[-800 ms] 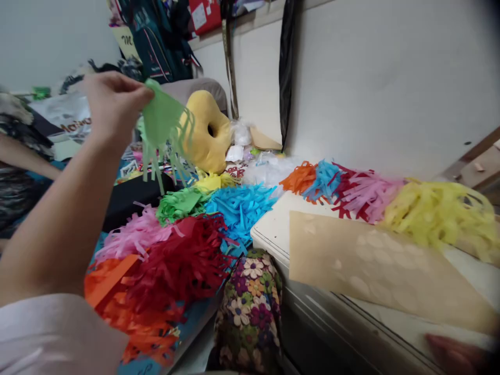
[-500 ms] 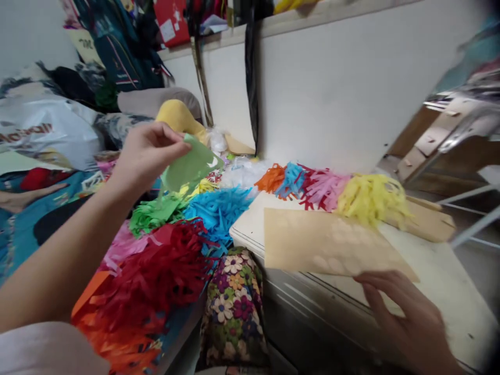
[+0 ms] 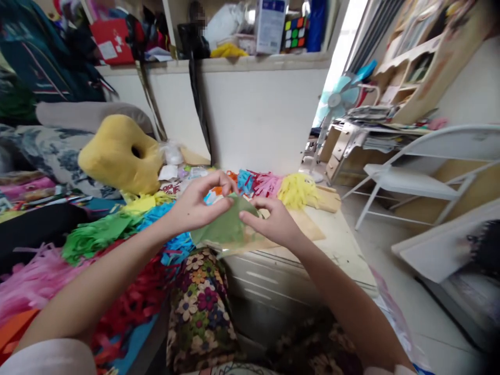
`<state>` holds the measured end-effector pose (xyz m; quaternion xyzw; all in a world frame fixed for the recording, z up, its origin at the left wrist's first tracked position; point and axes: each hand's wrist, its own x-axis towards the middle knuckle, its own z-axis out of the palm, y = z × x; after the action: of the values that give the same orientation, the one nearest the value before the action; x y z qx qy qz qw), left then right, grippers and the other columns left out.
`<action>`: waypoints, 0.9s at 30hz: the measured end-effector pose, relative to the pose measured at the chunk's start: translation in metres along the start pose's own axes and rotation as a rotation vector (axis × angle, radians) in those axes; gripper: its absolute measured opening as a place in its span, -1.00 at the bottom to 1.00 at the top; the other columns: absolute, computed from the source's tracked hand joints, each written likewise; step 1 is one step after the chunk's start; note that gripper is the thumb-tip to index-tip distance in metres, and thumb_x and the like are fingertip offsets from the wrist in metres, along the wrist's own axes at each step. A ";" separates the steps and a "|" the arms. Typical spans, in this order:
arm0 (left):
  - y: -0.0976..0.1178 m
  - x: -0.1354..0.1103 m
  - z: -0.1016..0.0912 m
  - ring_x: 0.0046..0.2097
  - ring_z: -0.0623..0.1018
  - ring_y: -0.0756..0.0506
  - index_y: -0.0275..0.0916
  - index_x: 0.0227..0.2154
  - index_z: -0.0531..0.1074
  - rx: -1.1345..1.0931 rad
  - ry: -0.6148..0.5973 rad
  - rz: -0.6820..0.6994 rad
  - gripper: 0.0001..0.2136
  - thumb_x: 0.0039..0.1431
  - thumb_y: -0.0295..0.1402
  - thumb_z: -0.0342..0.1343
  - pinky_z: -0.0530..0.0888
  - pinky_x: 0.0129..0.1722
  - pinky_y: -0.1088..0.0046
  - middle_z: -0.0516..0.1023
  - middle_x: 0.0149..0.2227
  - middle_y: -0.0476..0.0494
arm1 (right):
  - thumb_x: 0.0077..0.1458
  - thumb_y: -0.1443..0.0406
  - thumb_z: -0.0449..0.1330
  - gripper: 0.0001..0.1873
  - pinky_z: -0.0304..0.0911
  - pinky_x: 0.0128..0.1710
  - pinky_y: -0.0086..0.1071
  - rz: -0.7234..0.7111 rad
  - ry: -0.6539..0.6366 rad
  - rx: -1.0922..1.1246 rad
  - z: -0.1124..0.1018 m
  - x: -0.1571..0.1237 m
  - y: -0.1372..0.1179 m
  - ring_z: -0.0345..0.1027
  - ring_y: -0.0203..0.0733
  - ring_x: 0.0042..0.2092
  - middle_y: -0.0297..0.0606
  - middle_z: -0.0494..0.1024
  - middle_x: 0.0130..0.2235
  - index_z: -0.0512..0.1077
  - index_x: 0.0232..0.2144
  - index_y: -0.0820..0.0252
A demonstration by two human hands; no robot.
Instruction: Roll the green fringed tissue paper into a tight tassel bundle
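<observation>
Between my two hands hangs a thin green paper sheet (image 3: 224,229). Its upper edge is pinched by my left hand (image 3: 203,205), thumb against fingers. From the other side, my right hand (image 3: 275,224) has its thumb and fingers closed on the sheet's right edge. Partly behind the sheet, a flat tan paper (image 3: 302,221) lies on a white surface (image 3: 344,250). Beyond it sits a row of fringed paper strips: blue (image 3: 246,181), pink (image 3: 267,185) and yellow (image 3: 299,191), with some dark red and orange among them.
To my left lie heaps of fringed strips: green (image 3: 86,237), pink (image 3: 29,281), red (image 3: 135,284) and blue (image 3: 177,250). A yellow cushion (image 3: 117,156) rests behind them. On the right stand a white folding chair (image 3: 406,179) and a fan (image 3: 339,96). A flower-patterned cloth (image 3: 199,307) covers my leg.
My left hand has brought the green sheet rightward over the white surface. My right hand has left the tan paper's edge and now grips the green sheet. The view has turned right.
</observation>
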<state>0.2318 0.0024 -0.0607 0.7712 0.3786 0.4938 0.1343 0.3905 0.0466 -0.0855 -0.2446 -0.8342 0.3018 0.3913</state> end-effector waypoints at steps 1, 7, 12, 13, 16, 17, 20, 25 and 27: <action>0.002 0.000 0.002 -0.28 0.37 -0.04 -0.24 -0.58 0.14 -0.028 -0.010 0.007 -0.90 -0.10 -0.44 -0.01 0.28 -0.26 0.39 0.39 -0.39 -0.08 | -0.13 0.26 0.08 -0.82 0.10 -0.44 -0.47 0.033 -0.004 0.012 -0.003 -0.005 -0.001 0.16 -0.37 -0.49 -0.40 0.30 -0.59 0.28 -0.65 0.25; 0.019 0.002 0.018 -0.30 0.38 -0.06 -0.21 -0.61 0.11 -0.380 -0.052 0.001 -0.83 -0.09 -0.34 0.01 0.31 -0.33 0.40 0.41 -0.39 -0.05 | -0.10 0.26 0.08 -0.80 0.10 -0.37 -0.46 -0.016 0.112 -0.002 -0.041 -0.037 -0.023 0.19 -0.36 -0.42 -0.37 0.31 -0.52 0.28 -0.66 0.25; 0.028 0.005 0.031 -0.51 0.28 0.06 -0.19 -0.52 0.16 -0.498 -0.090 -0.033 -0.76 -0.18 -0.25 0.12 0.25 -0.56 0.57 0.26 -0.51 0.04 | -0.05 0.28 0.06 -0.78 0.11 -0.35 -0.45 -0.037 -0.032 -0.176 -0.071 -0.052 -0.042 0.22 -0.37 -0.41 -0.35 0.36 -0.49 0.33 -0.64 0.25; 0.028 0.004 0.033 -0.52 0.27 0.07 -0.18 -0.49 0.16 -0.506 -0.125 -0.048 -0.74 -0.20 -0.23 0.13 0.25 -0.57 0.59 0.25 -0.51 0.04 | -0.03 0.27 0.04 -0.77 0.12 -0.36 -0.45 -0.025 -0.088 -0.190 -0.074 -0.054 -0.043 0.22 -0.36 -0.41 -0.35 0.37 -0.49 0.34 -0.63 0.24; 0.024 0.002 0.032 -0.48 0.30 0.06 -0.16 -0.36 0.17 -0.510 -0.308 -0.139 -0.65 -0.21 -0.20 0.14 0.26 -0.56 0.62 0.26 -0.47 0.03 | -0.01 0.27 0.03 -0.78 0.14 -0.30 -0.43 0.011 -0.176 -0.206 -0.082 -0.058 -0.042 0.26 -0.34 -0.34 -0.33 0.42 -0.39 0.37 -0.59 0.23; 0.022 0.002 0.032 -0.46 0.31 0.06 -0.16 -0.33 0.17 -0.495 -0.377 -0.178 -0.63 -0.22 -0.20 0.14 0.27 -0.55 0.62 0.27 -0.45 0.03 | -0.01 0.27 0.03 -0.78 0.15 -0.26 -0.42 0.021 -0.175 -0.225 -0.083 -0.059 -0.040 0.27 -0.33 -0.31 -0.32 0.42 -0.34 0.38 -0.59 0.22; 0.015 0.001 0.029 -0.44 0.32 0.05 -0.20 -0.39 0.24 -0.365 -0.553 -0.260 -0.68 -0.25 -0.20 0.15 0.28 -0.51 0.61 0.29 -0.45 0.03 | 0.01 0.28 0.01 -0.74 0.13 -0.18 -0.35 0.052 -0.181 -0.329 -0.090 -0.063 -0.034 0.26 -0.27 -0.20 -0.32 0.39 -0.18 0.39 -0.62 0.20; 0.006 0.003 0.034 -0.53 0.28 0.08 -0.28 -0.59 0.26 -0.289 -0.703 -0.384 -0.76 -0.18 -0.20 0.10 0.24 -0.57 0.62 0.26 -0.59 0.08 | -0.08 0.21 0.12 -0.66 0.06 -0.06 -0.30 0.072 -0.387 -0.350 -0.101 -0.062 -0.022 0.17 -0.20 -0.06 -0.29 0.30 -0.05 0.34 -0.18 0.13; 0.003 0.004 0.041 -0.55 0.26 0.09 -0.29 -0.59 0.26 -0.272 -0.714 -0.413 -0.75 -0.20 -0.20 0.11 0.20 -0.60 0.63 0.23 -0.60 0.09 | -0.14 0.17 0.16 -0.47 0.07 -0.06 -0.32 0.111 -0.494 -0.249 -0.100 -0.058 -0.011 0.16 -0.20 -0.06 -0.25 0.29 -0.05 0.23 -0.07 0.16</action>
<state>0.2697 0.0102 -0.0756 0.7769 0.3862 0.2042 0.4534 0.5016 0.0328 -0.0561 -0.2553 -0.9203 0.2682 0.1261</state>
